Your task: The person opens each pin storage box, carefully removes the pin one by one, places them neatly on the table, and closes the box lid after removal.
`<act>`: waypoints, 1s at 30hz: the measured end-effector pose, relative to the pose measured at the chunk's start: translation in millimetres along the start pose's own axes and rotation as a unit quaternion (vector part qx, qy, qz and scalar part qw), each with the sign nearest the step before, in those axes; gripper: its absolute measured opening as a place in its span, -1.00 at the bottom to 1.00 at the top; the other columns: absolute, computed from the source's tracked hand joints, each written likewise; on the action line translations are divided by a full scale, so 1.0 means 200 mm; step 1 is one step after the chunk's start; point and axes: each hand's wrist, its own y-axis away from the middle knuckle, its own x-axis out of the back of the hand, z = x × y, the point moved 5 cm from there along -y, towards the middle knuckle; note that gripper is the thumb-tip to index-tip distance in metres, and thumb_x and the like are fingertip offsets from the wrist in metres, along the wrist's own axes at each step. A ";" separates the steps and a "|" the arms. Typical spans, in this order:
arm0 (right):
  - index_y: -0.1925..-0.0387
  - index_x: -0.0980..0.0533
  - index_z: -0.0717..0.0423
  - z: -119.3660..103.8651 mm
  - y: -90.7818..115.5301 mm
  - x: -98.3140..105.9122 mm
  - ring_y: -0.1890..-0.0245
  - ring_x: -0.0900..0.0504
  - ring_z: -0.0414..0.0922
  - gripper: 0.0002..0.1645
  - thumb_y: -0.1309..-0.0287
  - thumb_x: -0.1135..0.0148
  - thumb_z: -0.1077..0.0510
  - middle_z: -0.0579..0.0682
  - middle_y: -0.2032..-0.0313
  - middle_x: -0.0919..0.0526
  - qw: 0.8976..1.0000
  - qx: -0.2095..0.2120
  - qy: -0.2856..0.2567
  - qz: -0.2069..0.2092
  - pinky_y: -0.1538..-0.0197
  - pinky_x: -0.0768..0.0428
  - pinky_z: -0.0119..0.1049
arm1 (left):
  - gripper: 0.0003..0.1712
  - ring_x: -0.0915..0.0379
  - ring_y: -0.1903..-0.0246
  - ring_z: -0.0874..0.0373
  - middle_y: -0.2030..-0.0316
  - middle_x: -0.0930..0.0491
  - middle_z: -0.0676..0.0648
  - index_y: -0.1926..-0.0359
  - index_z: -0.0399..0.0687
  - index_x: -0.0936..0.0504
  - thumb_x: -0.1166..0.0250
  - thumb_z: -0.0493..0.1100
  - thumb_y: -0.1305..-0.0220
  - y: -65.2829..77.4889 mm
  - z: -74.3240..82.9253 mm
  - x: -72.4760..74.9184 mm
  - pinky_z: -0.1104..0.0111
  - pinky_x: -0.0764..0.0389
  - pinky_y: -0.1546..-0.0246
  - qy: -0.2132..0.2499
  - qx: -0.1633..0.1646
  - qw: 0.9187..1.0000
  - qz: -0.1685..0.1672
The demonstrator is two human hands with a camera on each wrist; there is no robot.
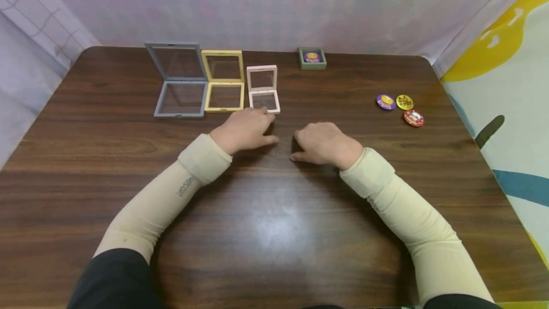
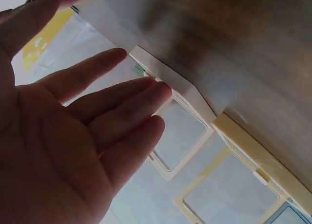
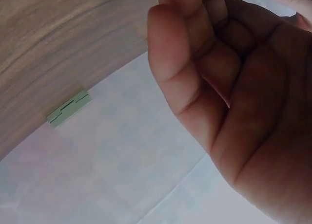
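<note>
Three cases with clear windows stand unfolded on the table: a small pale pink one (image 1: 262, 79), a yellow one (image 1: 223, 82) and a larger grey-blue one (image 1: 182, 81). My left hand (image 1: 246, 130) reaches to the front edge of the pink case, its fingertips right at the rim. Its fingers look extended in the left wrist view, where the pink case (image 2: 178, 131) shows behind them. To the right of it, my right hand (image 1: 326, 144) is low over the table, fingers loosely bent and nothing in the grip.
A small green case (image 1: 312, 66) with a purple-and-yellow badge (image 1: 312, 57) in it sits at the table's back edge. On the right lie a purple badge (image 1: 386, 102), a yellow badge (image 1: 404, 102) and a red badge (image 1: 413, 118). A curtain (image 1: 274, 8) hangs behind the table.
</note>
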 end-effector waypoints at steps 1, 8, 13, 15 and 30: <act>0.30 -0.55 0.14 0.00 0.00 0.00 0.27 -0.67 0.12 -0.51 -0.11 -0.23 -0.23 0.14 0.28 -0.70 1.000 -0.001 0.000 0.000 0.23 -0.64 0.13 | -0.34 -0.52 -0.02 -0.17 -0.15 -0.47 -0.27 -0.13 -0.18 -0.49 -0.22 0.22 -0.21 -0.01 0.00 0.00 0.00 -0.57 -0.04 0.004 0.004 1.000 -0.007; 0.22 -0.54 0.19 0.00 0.01 -0.01 0.25 -0.67 0.16 -0.44 -0.11 -0.23 -0.24 0.19 0.26 -0.70 1.000 -0.009 0.001 -0.005 0.23 -0.64 0.14 | -0.32 -0.20 -0.34 -0.19 -0.42 -0.09 -0.31 -0.25 -0.20 -0.39 -0.15 0.17 -0.29 -0.04 -0.05 0.00 -0.03 -0.36 -0.29 0.014 0.015 0.999 -0.049; 0.23 -0.55 0.20 0.00 0.01 -0.01 0.25 -0.67 0.17 -0.44 -0.11 -0.23 -0.24 0.21 0.25 -0.70 1.000 -0.006 0.003 0.002 0.22 -0.64 0.14 | -0.37 -0.15 -0.37 -0.18 -0.44 -0.06 -0.31 -0.22 -0.18 -0.43 -0.14 0.15 -0.31 -0.03 -0.08 0.01 -0.04 -0.34 -0.30 0.022 0.025 0.998 -0.047; 0.24 -0.55 0.20 0.00 0.01 -0.01 0.25 -0.67 0.17 -0.45 -0.11 -0.24 -0.23 0.21 0.25 -0.70 1.000 -0.005 0.003 0.004 0.22 -0.64 0.14 | -0.38 -0.12 -0.38 -0.19 -0.44 -0.04 -0.32 -0.21 -0.18 -0.43 -0.13 0.15 -0.32 -0.03 -0.09 0.02 -0.06 -0.34 -0.30 0.026 0.030 0.998 -0.048; 0.21 -0.54 0.20 -0.01 -0.01 -0.01 0.21 -0.67 0.16 -0.44 -0.12 -0.22 -0.24 0.22 0.23 -0.69 1.000 -0.009 0.008 -0.002 0.18 -0.64 0.14 | -0.18 0.10 -0.41 -0.33 -0.44 -0.04 -0.31 -0.37 -0.18 -0.22 -0.06 0.26 -0.30 -0.02 -0.11 0.00 -0.14 -0.03 -0.41 0.030 0.060 0.996 -0.053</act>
